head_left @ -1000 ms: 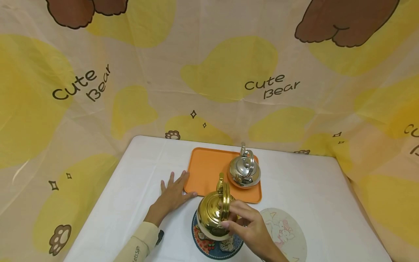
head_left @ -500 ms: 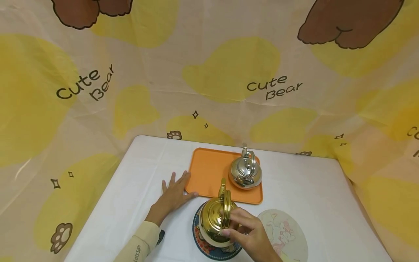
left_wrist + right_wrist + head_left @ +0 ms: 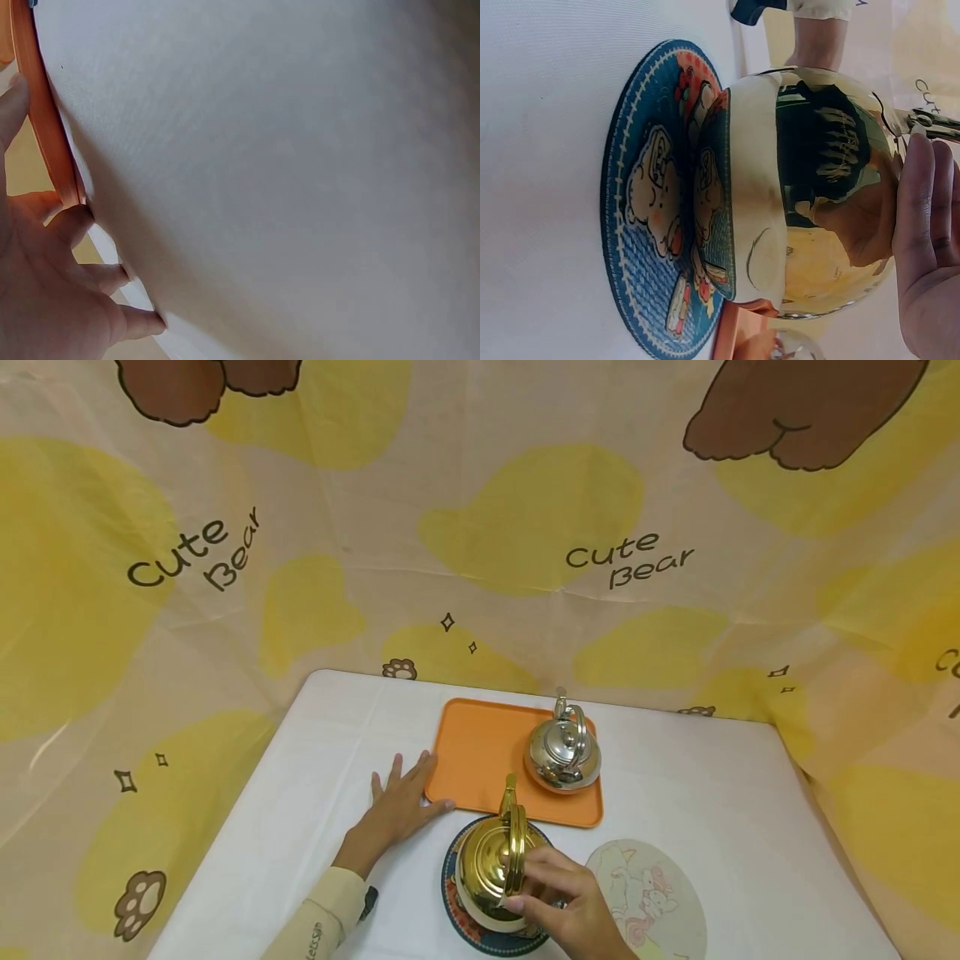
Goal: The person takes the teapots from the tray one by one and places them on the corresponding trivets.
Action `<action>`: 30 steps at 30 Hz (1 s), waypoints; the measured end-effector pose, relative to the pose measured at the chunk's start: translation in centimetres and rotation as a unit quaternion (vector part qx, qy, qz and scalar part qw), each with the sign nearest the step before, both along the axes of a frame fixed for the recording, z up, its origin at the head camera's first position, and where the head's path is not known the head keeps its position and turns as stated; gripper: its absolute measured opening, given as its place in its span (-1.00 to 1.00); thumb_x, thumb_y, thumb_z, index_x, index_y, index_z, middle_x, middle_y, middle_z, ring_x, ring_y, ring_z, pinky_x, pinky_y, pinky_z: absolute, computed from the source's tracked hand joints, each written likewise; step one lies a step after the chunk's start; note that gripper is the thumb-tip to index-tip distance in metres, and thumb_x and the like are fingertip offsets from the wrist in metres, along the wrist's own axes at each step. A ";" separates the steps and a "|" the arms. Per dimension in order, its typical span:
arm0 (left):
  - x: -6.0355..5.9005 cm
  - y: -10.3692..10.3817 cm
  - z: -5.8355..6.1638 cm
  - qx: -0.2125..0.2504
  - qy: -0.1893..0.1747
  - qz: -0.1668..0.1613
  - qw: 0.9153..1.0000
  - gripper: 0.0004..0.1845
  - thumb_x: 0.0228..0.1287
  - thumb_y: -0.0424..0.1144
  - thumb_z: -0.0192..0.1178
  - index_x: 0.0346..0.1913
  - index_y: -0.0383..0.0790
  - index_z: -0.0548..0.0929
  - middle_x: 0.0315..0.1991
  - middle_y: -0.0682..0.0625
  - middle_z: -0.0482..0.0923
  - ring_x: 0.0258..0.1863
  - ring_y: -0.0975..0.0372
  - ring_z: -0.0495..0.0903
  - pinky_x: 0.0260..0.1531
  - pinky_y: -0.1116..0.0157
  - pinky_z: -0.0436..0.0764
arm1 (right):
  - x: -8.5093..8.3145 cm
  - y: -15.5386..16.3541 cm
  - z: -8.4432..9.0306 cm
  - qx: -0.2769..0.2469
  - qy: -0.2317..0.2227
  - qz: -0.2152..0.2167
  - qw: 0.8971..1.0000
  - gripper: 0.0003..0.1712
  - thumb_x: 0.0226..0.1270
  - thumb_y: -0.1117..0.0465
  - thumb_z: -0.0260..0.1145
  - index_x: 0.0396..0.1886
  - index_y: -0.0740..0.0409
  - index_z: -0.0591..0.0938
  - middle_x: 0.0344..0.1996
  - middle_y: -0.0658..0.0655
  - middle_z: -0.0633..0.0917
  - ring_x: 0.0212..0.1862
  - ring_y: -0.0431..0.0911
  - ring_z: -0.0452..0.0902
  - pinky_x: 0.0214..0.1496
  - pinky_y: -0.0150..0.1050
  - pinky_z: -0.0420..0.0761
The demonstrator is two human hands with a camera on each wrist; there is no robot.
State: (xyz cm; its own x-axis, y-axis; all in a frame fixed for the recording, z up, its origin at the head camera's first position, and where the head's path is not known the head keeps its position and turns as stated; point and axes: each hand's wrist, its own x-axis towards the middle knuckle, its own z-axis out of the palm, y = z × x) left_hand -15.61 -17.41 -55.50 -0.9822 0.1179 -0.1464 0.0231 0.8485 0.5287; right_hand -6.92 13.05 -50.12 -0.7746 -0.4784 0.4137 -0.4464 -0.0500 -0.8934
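A shiny gold kettle (image 3: 480, 860) with a raised handle sits upright on a round blue mat (image 3: 480, 938) printed with cartoon figures. My right hand (image 3: 576, 903) holds the kettle's handle from the right, fingers curled at it. In the right wrist view, the kettle's base (image 3: 754, 187) meets the blue mat (image 3: 649, 202), and part of the handle is out of sight. My left hand (image 3: 399, 810) rests with spread fingers at the left edge of an orange tray (image 3: 472, 747). Its thumb and fingers touch that tray rim (image 3: 49, 135) in the left wrist view.
A silver kettle (image 3: 562, 762) stands on the tray's right half. To the right of the blue mat lies a pale round mat (image 3: 656, 897) with a pink drawing. The white table (image 3: 750, 827) ends at a yellow-patterned cloth backdrop (image 3: 495, 552).
The gold kettle has come down onto the blue mat and moved slightly towards me, my right hand going with it. My left hand stays by the tray. The view has shifted slightly.
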 end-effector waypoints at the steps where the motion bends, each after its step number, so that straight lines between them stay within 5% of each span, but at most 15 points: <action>1: 0.0 0.0 0.0 -0.001 0.000 0.000 1.000 0.01 0.43 0.34 0.22 0.72 -0.12 0.14 0.71 -0.16 0.05 0.67 -0.38 -0.25 0.46 -0.55 -0.33 | 0.0 0.0 -0.1 0.000 0.005 0.000 1.000 -0.58 0.29 0.57 0.44 0.14 0.31 0.76 -0.10 0.16 0.72 -0.38 -0.16 0.67 -0.47 -0.26 0.72; 19: -0.1 -0.1 -0.3 -0.004 0.009 0.000 1.000 0.01 0.42 0.34 0.23 0.71 -0.13 0.15 0.71 -0.18 0.06 0.66 -0.39 -0.22 0.45 -0.56 -0.30 | 0.3 0.4 -1.8 -0.007 0.053 -0.005 0.999 -0.60 0.19 0.60 0.48 0.00 0.26 0.80 -0.22 0.17 0.69 -0.38 -0.17 0.63 -0.48 -0.34 0.68; 30: -0.1 0.0 -0.2 -0.007 -0.001 0.001 1.000 0.02 0.43 0.37 0.21 0.72 -0.10 0.13 0.72 -0.14 0.04 0.68 -0.36 -0.25 0.47 -0.54 -0.32 | 0.9 0.7 -2.3 -0.006 0.032 -0.014 0.999 -0.59 0.20 0.61 0.47 0.03 0.26 0.80 -0.15 0.15 0.70 -0.35 -0.17 0.61 -0.48 -0.33 0.68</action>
State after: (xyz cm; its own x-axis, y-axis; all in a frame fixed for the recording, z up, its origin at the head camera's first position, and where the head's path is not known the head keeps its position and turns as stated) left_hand -15.74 -17.40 -55.65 -0.9819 0.1146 -0.1505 0.0209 0.8562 0.5162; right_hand -6.00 13.71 -52.41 -0.7589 -0.4522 0.4686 -0.5045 -0.0468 -0.8621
